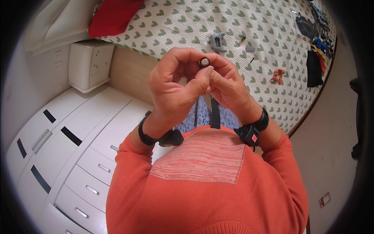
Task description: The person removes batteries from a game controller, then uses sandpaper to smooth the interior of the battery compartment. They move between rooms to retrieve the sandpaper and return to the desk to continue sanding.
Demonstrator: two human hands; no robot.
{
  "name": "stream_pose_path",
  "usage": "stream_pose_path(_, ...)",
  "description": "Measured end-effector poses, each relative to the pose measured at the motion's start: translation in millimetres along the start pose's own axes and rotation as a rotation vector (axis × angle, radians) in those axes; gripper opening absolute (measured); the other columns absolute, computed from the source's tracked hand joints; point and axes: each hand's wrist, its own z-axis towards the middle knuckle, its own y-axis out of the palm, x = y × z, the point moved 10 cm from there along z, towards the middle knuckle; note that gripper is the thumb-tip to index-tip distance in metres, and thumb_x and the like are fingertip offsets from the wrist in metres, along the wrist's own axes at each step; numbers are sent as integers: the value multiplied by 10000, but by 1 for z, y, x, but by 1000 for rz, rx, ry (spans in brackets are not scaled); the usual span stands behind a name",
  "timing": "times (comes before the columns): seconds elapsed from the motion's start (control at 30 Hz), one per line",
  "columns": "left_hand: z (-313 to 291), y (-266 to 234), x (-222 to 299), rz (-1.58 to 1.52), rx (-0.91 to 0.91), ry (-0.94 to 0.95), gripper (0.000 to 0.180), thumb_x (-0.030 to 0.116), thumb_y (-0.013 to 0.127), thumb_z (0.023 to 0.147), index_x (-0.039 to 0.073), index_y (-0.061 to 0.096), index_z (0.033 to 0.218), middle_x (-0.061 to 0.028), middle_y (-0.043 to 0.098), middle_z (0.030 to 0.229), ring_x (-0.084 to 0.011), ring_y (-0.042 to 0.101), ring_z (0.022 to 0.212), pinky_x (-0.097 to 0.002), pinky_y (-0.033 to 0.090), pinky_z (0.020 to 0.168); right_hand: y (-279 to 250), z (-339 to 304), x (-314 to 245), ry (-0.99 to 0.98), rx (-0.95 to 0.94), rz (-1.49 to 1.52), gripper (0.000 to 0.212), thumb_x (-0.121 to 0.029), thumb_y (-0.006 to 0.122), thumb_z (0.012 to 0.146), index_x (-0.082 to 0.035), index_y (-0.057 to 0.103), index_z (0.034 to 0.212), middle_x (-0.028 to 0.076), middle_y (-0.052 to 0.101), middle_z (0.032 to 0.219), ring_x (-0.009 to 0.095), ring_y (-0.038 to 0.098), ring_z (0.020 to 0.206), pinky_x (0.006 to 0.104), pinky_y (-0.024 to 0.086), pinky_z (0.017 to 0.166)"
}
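Note:
A small dark cylinder point(204, 62) with a round silvery end sits between the fingertips of both my hands, its round end facing up at me. My left hand point(173, 76) curls around it from the left, index finger arched over and thumb pressed in below. From the right, my right hand point(230, 84) closes on it with bent fingers, its thumb meeting the left thumb. The fingers hide the cylinder's sides. Just beyond my hands on the bed lies a grey plastic housing point(217, 42) with an open slot.
On the heart-patterned bed cover point(269, 35) lie a grey block point(250, 49), a thin dark stick point(252, 60), a small black-and-orange piece point(242, 39) and an orange plastic frame point(277, 76). Dark cloth point(314, 70) lies right, red cloth point(115, 17) left. White drawers point(87, 187) stand at left.

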Motion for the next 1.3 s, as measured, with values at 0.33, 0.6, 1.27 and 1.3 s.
stream_pose_path(0.33, -1, 0, -20, -73, -27, -133, 187, -28, 712, 909, -36, 636, 1080, -53, 700, 844, -77, 666, 711, -220, 540, 622, -10, -3, 8, 24, 5, 69, 282, -143, 633, 1034, -22, 598, 1286, 50, 654, 960, 109, 619, 782, 275, 523, 696)
stream_pose_path(0.6, -2, 2, -73, -394, -80, -417, 149, 140, 615, 1036, -5, 619, 1001, -82, 675, 780, -117, 628, 596, -262, 535, 522, -40, -16, 19, 35, 111, 82, 232, -115, 640, 1021, -14, 614, 1228, 56, 677, 966, 117, 626, 757, 282, 524, 687)
stream_pose_path(1.27, -11, 51, -133, -511, -155, -515, 269, 285, 558, 1078, 20, 584, 1039, -80, 653, 750, -128, 650, 637, -268, 533, 541, -89, -38, -3, -34, 226, -235, 158, -68, 619, 1009, 25, 605, 1136, 98, 719, 859, 103, 639, 720, 231, 465, 607)
stream_pose_path(1.3, -8, 54, -129, -550, -193, -492, 274, 288, 558, 1077, 19, 591, 1037, -82, 654, 749, -129, 651, 639, -267, 534, 542, -90, -39, -5, -40, 220, -235, 157, -66, 619, 1008, 26, 607, 1134, 96, 719, 860, 102, 639, 720, 229, 466, 608)
